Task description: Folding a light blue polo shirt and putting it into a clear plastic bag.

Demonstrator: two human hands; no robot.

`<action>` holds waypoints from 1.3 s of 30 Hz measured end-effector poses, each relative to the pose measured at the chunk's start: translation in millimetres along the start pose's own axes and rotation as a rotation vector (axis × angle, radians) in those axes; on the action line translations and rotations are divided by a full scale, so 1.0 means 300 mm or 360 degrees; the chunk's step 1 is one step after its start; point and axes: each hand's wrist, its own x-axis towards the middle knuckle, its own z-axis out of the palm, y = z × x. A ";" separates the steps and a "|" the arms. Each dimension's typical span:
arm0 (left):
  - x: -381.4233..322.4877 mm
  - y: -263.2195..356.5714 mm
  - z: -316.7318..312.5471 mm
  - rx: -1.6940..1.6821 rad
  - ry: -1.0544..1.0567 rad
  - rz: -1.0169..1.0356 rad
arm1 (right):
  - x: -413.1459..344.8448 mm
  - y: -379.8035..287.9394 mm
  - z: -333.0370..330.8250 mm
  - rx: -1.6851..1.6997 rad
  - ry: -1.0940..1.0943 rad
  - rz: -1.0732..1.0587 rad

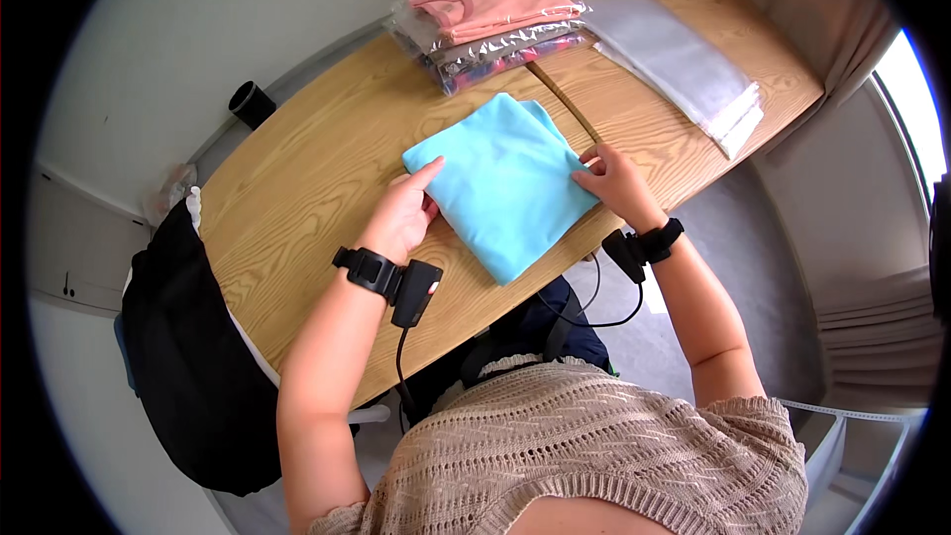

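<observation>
A folded light-blue cloth garment (505,186) lies flat on the wooden table (297,186) near its front edge. My left hand (409,212) grips the garment's left edge, thumb on top and the other fingers curled underneath. At the right corner, my right hand (613,182) pinches the fabric between thumb and fingers. Black straps with small cabled devices circle both wrists. Behind the garment is a stack of folded clothes in clear plastic bags, with a pink shirt (498,4) on top.
Flat clear plastic bags (661,52) lie in a pile at the back right of the table. Black fabric (200,364) hangs over the left end. A dark slot (565,100) runs across the tabletop. A black bin (252,104) stands on the floor beyond.
</observation>
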 end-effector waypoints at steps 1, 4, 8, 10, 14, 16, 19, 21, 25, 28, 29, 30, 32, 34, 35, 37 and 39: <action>-0.002 0.003 0.020 0.0006 -0.0087 -0.0001 | 0.001 -0.004 0.001 -0.0004 0.0007 -0.0010; -0.034 0.008 0.083 0.0226 -0.0202 0.0140 | 0.005 0.010 0.015 -0.0149 -0.0055 -0.0072; -0.187 0.045 0.172 0.0461 -0.0495 0.0631 | 0.006 -0.008 -0.028 -0.0195 -0.0190 -0.0145; -0.288 0.104 0.166 0.1047 -0.0670 0.1108 | -0.011 -0.097 -0.040 -0.0173 -0.0005 -0.0127; -0.395 0.189 0.154 0.1890 -0.0888 0.1725 | -0.021 -0.174 -0.036 0.0573 0.0105 -0.0919; -0.433 0.210 0.135 0.2512 -0.0922 0.1857 | -0.002 -0.172 -0.009 0.1193 -0.0302 -0.0384; -0.443 0.128 0.039 0.2984 -0.0773 0.1553 | -0.032 -0.126 0.023 0.1549 -0.0629 0.0258; -0.446 0.064 -0.024 0.2992 -0.0817 0.1211 | -0.025 -0.004 0.078 0.1748 -0.0746 0.0664; -0.463 -0.046 -0.091 0.2637 -0.0609 0.1119 | -0.103 -0.045 0.058 0.1662 -0.0676 0.0700; -0.482 -0.125 -0.122 0.2126 -0.0134 0.0995 | -0.171 -0.082 0.055 0.1182 -0.0477 0.0555; -0.474 -0.135 -0.131 0.2123 -0.0131 0.0991 | -0.183 -0.090 0.056 0.0827 -0.0388 0.0477; -0.478 -0.148 -0.134 0.1819 -0.0054 0.0807 | -0.202 -0.109 0.049 0.0864 -0.0492 0.0552; -0.472 -0.177 -0.154 0.1605 0.0040 0.0659 | -0.214 -0.122 0.066 0.1025 -0.0601 0.0545; -0.467 -0.186 -0.139 0.1638 0.0012 0.0699 | -0.211 -0.140 0.075 0.1180 -0.0759 0.0577; -0.466 -0.193 -0.129 0.1675 -0.0018 0.0748 | -0.207 -0.135 0.083 0.1177 -0.0762 0.0582; -0.460 -0.201 -0.116 0.1687 -0.0021 0.0830 | -0.190 -0.111 0.110 0.1487 -0.0868 0.0665; -0.462 -0.201 -0.105 0.1925 0.0040 0.0945 | -0.174 -0.078 0.114 0.1940 -0.1083 0.0812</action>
